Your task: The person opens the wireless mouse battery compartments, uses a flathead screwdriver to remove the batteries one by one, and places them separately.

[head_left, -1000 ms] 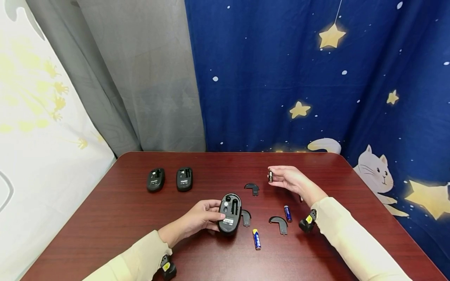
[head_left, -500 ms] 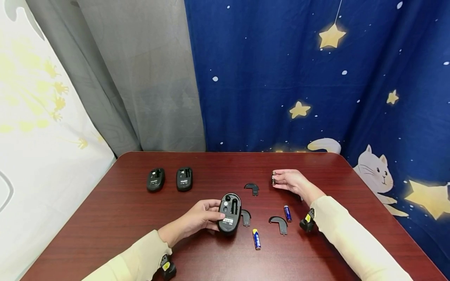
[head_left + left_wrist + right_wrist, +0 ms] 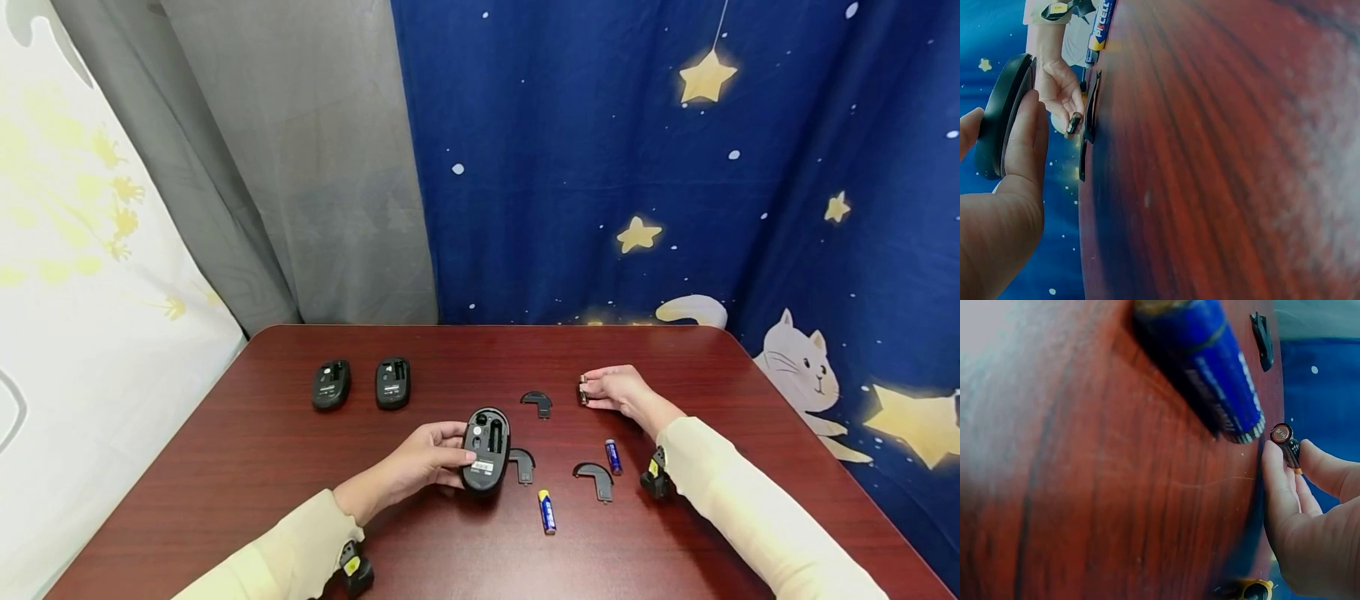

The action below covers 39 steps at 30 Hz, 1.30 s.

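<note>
My left hand (image 3: 427, 460) grips a black computer mouse (image 3: 485, 467) by its left side. The mouse's underside faces up, and its battery slot (image 3: 495, 435) is uncovered. In the left wrist view the mouse (image 3: 1005, 119) appears edge-on between thumb and fingers. Farther right and back, my right hand (image 3: 621, 390) pinches a small dark battery (image 3: 582, 390) between its fingertips, low over the table. The right wrist view shows that battery's coppery end (image 3: 1282, 432). A black battery cover (image 3: 522, 465) lies beside the held mouse, partly hidden by it.
Two more upturned mice, one (image 3: 331, 384) and another (image 3: 393, 382), lie back left on the table (image 3: 247, 467). Black covers rest centrally (image 3: 537, 403) and farther right (image 3: 596, 481). Blue batteries lie near the front (image 3: 547, 511) and by my right wrist (image 3: 613, 457). A yellow-rimmed end (image 3: 1256, 590) shows low in the right wrist view.
My right hand has drawn slightly right and lowered with the battery toward the table. The held mouse has shifted slightly left and back in my left hand.
</note>
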Tool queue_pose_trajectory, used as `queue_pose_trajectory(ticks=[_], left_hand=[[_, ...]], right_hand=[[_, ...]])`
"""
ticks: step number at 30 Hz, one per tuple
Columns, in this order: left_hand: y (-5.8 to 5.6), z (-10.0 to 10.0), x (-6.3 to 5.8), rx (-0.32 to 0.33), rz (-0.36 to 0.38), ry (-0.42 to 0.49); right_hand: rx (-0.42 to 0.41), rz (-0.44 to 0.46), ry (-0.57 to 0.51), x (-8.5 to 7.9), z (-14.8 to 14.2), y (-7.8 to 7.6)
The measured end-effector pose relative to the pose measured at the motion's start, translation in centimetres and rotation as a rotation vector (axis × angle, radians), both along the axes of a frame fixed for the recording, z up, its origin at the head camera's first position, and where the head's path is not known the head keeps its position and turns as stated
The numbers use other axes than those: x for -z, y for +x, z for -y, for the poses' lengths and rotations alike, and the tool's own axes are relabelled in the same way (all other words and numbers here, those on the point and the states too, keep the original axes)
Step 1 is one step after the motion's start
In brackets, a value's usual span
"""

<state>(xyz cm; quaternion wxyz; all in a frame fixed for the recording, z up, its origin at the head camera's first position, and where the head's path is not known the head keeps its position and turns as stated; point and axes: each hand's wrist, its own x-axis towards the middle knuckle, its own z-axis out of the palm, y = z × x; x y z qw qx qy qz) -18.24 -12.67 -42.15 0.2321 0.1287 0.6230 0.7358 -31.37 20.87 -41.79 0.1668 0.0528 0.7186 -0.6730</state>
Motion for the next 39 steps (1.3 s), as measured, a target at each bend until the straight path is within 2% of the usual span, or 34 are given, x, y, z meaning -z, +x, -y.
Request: queue_pose_trajectory(ticks=[8, 15, 22, 28, 34, 39], left_hand=[[-0.4, 0.3, -0.2, -0.008, -0.02, -0.018], [-1.1, 0.4, -0.5, -0.051, -0.029, -0.018], [-2.3, 0.6, -0.9, -0.082, -0.033, -0.01], [-3.4, 0.9, -1.1, -0.121, -0.025, -0.039], [-4.3, 0.9, -0.9, -0.175, -0.018, -0.08], [-5.6, 0.7, -0.8, -0.232, -0.007, -0.097]], right_hand=[[-0.011, -0.033, 0.054, -0.1, 0.1, 0.5], [0.053, -0.032, 0.161, 0.0, 0.9, 0.4], [0.067, -0.046, 0.235, 0.1, 1.2, 0.1], [0.087, -0.04, 0.275, 0.3, 1.4, -0.1], [0.091, -0.042, 0.297, 0.1, 1.6, 0.0], [0.09, -0.055, 0.317, 0.1, 1.7, 0.0]])
